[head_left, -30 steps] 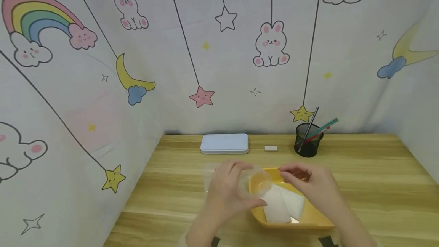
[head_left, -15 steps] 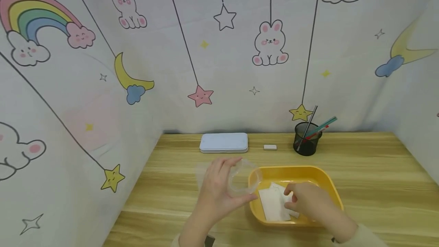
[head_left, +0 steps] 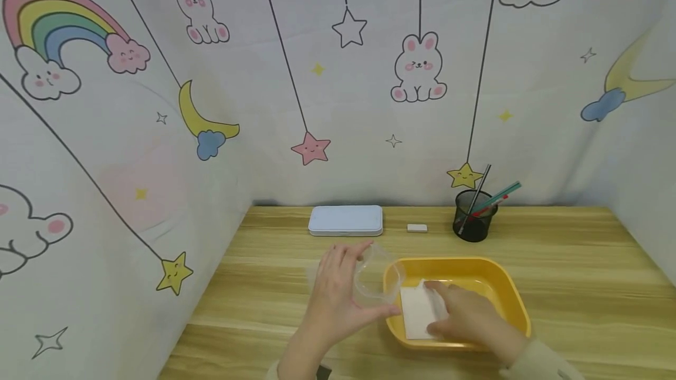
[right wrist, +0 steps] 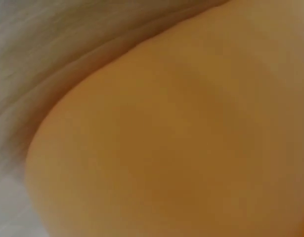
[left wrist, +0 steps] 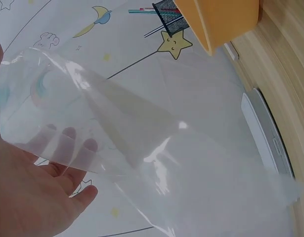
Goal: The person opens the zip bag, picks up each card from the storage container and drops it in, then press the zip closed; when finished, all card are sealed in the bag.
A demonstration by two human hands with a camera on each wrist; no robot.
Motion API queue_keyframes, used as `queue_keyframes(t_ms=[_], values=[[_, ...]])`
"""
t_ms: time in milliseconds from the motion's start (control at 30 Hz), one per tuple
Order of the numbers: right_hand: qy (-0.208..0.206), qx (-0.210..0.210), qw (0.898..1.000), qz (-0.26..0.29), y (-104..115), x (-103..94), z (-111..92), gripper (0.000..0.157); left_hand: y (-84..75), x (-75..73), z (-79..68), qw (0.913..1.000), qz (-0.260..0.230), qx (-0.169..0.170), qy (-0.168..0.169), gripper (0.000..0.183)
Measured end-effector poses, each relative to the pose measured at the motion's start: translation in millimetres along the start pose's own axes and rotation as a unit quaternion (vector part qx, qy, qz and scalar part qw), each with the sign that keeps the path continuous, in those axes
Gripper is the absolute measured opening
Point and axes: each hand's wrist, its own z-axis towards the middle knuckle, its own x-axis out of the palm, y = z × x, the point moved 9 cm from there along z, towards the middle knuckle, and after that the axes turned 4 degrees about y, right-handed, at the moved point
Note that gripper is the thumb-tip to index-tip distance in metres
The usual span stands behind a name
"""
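Note:
My left hand (head_left: 335, 295) holds a clear plastic bag (left wrist: 142, 143) near its mouth, which gapes in a rounded opening toward the right. In the left wrist view, several fingertips show through the film. White flat packets (head_left: 417, 312) lie overlapping in the left part of a yellow tray (head_left: 514, 295). My right hand (head_left: 467, 315) is over these packets, thumb and fingers spread apart around one of them, covering part of it. Whether it pinches the packet is not clear. The right wrist view shows only the blurred tray wall (right wrist: 156, 138) close up.
At the back of the wooden table (head_left: 253, 286) lie a white flat case (head_left: 345, 220) and a small white eraser-like block (head_left: 417, 228). A black mesh pen holder (head_left: 472, 221) with pencils stands to their right. A printed cloth (head_left: 359, 92) encloses the table's back and sides.
My right hand has gone from beside the bag's mouth down into the tray and onto the packets. My left hand, with the bag, has moved slightly left.

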Motion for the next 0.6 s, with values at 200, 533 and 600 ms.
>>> queue_keyframes(t_ms=[200, 533, 600], values=[[-0.001, 0.011, 1.000, 0.004, -2.8, 2.6, 3.5, 0.082, 1.9, 0.6, -0.4, 1.0000, -0.006, 0.002, 0.000, 0.102], [0.001, 0.029, 0.999, 0.041, -5.3, 2.6, 6.3, 0.070, 4.8, 2.0, -2.4, 0.9995, -0.029, -0.010, 0.008, 0.101], [0.000, 0.031, 0.998, 0.058, -7.2, 2.0, 7.0, 0.060, 5.4, 2.6, -3.0, 0.9993, -0.033, -0.012, 0.011, 0.103]])
